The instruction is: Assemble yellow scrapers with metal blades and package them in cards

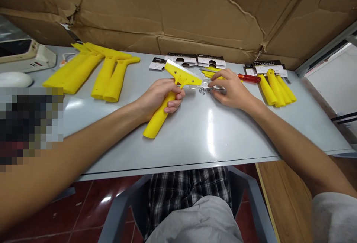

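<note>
My left hand (164,96) is wrapped round the handle of a yellow plastic scraper (157,120). A pale metal blade strip (178,65) runs along the top edge of its head, and two screws show in the head. To the right, my right hand (230,88) reaches down to the table with its fingers curved and apart. Its fingertips touch or hover over thin metal plates (205,84), beside a small heap of screws (205,91). A screwdriver with a red handle (249,78) lies behind that hand, its shaft partly hidden by the fingers.
Several yellow scraper handles (107,79) lie at the left on the grey table (178,150). More yellow handles (275,88) are at the right by black-and-white card packaging (267,66). Other cards (211,61) lie along the back, before a cardboard wall (195,16). A white device (28,55) stands far left.
</note>
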`<state>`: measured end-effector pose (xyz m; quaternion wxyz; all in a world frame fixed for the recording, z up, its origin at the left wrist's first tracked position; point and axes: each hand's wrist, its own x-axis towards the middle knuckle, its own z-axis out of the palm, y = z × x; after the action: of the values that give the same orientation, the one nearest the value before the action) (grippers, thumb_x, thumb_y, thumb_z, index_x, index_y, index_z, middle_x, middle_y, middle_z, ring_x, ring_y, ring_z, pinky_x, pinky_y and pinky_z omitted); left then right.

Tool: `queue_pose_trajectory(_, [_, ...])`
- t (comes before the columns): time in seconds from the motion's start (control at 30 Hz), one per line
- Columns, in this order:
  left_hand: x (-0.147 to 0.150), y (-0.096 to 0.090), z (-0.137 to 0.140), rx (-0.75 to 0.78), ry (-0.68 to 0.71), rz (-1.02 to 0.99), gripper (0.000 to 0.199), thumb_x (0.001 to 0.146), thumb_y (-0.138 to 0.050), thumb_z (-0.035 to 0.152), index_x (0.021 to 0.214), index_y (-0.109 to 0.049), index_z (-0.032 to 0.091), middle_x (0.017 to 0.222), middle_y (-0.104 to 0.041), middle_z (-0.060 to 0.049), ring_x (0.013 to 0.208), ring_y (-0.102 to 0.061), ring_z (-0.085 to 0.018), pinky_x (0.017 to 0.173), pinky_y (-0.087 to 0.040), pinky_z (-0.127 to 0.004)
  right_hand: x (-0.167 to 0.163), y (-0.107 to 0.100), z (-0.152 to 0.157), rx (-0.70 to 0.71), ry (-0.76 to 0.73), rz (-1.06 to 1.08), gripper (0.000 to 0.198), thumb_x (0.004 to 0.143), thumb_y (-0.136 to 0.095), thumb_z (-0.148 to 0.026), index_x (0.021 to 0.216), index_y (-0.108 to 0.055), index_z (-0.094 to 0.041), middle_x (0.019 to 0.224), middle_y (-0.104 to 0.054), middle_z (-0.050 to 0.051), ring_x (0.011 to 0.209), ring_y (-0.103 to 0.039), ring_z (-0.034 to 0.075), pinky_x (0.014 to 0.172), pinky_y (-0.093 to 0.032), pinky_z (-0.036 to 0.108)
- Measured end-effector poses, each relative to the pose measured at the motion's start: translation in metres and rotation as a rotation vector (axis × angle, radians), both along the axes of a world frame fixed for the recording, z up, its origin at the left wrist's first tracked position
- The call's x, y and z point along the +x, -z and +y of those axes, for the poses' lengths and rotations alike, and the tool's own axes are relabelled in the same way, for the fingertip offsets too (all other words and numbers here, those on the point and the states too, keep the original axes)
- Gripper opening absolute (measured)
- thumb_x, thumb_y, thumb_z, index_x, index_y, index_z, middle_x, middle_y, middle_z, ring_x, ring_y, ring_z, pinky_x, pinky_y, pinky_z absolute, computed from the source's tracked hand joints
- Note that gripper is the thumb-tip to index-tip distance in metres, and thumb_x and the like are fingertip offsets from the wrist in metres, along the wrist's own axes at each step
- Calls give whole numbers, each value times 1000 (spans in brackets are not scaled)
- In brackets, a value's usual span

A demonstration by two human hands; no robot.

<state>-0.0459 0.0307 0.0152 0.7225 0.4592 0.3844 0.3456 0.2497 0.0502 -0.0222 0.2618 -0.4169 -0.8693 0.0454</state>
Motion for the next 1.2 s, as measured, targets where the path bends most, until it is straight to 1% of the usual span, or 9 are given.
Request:
queue_pose_trajectory(0.1, [-2, 1, 1, -27, 20, -59, 24, 71, -74, 22, 78, -51, 22, 65, -56, -1, 42, -39, -7, 32, -32, -19, 3, -4, 0, -13, 23, -14, 24, 96, -63, -25, 107, -84, -24, 131, -70, 14, 127, -58, 36, 109, -45, 57])
queue_pose_trajectory(0.23, [-3, 2, 3, -64, 18, -131, 22, 85, -69, 39, 82, -55, 22, 70, -61, -4, 44, -43, -10, 34, -34, -22, 4, -8, 0, -37, 56, -51, 19, 97, -66, -27, 99, -84, -24, 129, -73, 13, 127, -60, 36, 109, -45, 56])
queue_pose_trajectory(0.37, [0, 2, 1, -43, -40, -122, 22, 94, -74, 37, 90, -61, 20, 80, -68, -5, 48, -49, -10, 37, -38, -21, 5, -10, 1, -57, 66, -65, 20, 100, -67, -32, 101, -86, -25, 124, -76, 14, 126, -61, 37, 107, -46, 57])
queue_pose_trajectory(0.43, [2, 2, -1, -1, -58, -128, 23, 94, -81, 34, 98, -64, 19, 87, -71, -5, 53, -55, -10, 41, -43, -20, 6, -11, 1, -69, 59, -78, 22, 102, -66, -32, 102, -87, -25, 123, -77, 13, 125, -62, 36, 107, -46, 57])
queue_pose_trajectory(0.53, [2, 2, -4, 53, -64, -133, 37, 86, -94, 32, 109, -67, 20, 89, -72, -3, 62, -62, -11, 49, -51, -20, 7, -12, 1, -73, 61, -104, 22, 103, -66, -31, 104, -87, -26, 124, -78, 13, 126, -62, 36, 106, -44, 55])
queue_pose_trajectory(0.6, [2, 2, -7, 96, -58, -95, 44, 78, -99, 33, 108, -70, 18, 85, -70, -2, 64, -63, -11, 52, -53, -19, 7, -13, 0, -63, 64, -124, 22, 104, -66, -31, 105, -87, -27, 126, -78, 12, 127, -61, 36, 104, -42, 54])
queue_pose_trajectory(0.7, [4, 2, -11, 199, -61, 19, 42, 73, -102, 33, 96, -72, 16, 79, -67, 0, 59, -60, -10, 52, -53, -20, 6, -15, -1, -44, 54, -163, 22, 105, -65, -29, 106, -88, -28, 127, -79, 11, 127, -60, 36, 103, -40, 53])
queue_pose_trajectory(0.97, [11, 4, -19, 330, -130, 182, 26, 84, -92, 27, 96, -71, 19, 80, -68, 0, 51, -62, -12, 44, -52, -26, 1, -23, -8, 46, 35, -271, 30, 109, -57, -29, 101, -87, -27, 124, -81, 11, 128, -56, 36, 103, -36, 56])
queue_pose_trajectory(1.2, [12, -4, -27, 319, -140, 233, 30, 87, -91, 24, 107, -69, 19, 103, -79, -6, 49, -62, -9, 41, -51, -24, -7, -22, -12, 43, 41, -315, 37, 111, -50, -26, 107, -86, -24, 127, -80, 12, 132, -56, 37, 105, -36, 57])
